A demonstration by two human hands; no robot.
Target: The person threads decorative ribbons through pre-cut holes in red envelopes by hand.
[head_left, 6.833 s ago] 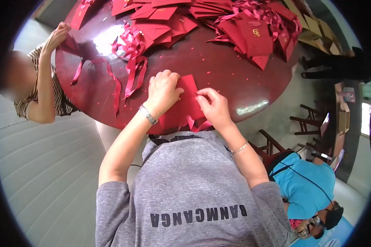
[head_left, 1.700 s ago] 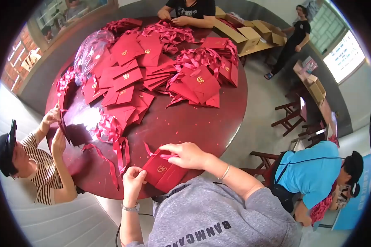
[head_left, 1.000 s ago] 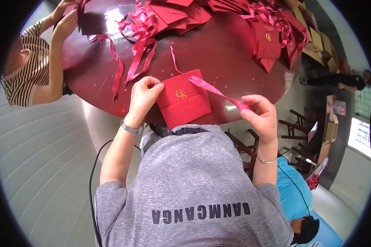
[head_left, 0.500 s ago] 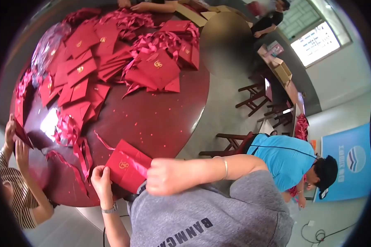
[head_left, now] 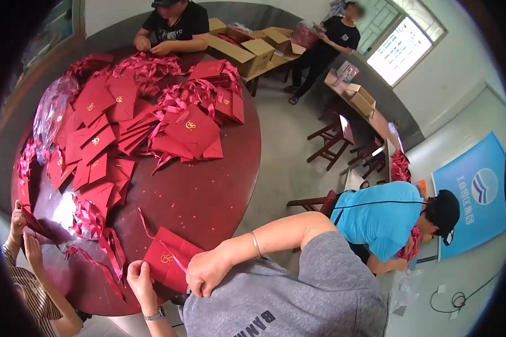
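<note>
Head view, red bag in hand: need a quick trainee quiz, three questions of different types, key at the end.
1. True or false: the left hand pinches the edge of the red bag beside its gold logo.
2. The pink ribbon on the front of that bag runs to: A) the cardboard boxes; B) the right hand; C) the plastic wrap.
3. Fill in the colour: the person bending over at the picture's right wears a ____ shirt.

Key: 1 true; 2 B; 3 blue.
</note>
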